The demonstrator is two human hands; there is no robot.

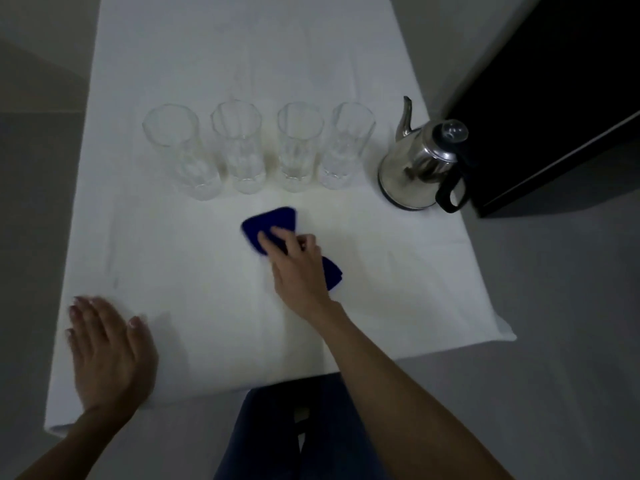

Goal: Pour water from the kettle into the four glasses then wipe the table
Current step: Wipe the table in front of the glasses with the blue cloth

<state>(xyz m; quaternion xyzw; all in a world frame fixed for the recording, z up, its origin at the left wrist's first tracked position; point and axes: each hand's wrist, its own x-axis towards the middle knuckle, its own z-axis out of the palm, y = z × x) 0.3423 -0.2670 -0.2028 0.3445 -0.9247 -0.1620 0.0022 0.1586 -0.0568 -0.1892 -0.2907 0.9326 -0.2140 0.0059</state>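
Several tall clear glasses (239, 147) stand in a row across the middle of the white-covered table (214, 57). The steel kettle (417, 164) with a black handle stands at the right end of that row, spout pointing away. In front of the glasses lies a dark blue cloth (272, 221). My right hand (298, 263) presses down on it, fingers over the cloth, whose far corner and right edge stick out. My left hand (107, 348) lies flat and spread on the table near the front left corner, holding nothing.
A large black cabinet or box (554, 98) stands at the right, close to the kettle. The table's front edge runs just before my legs, and grey floor lies on both sides.
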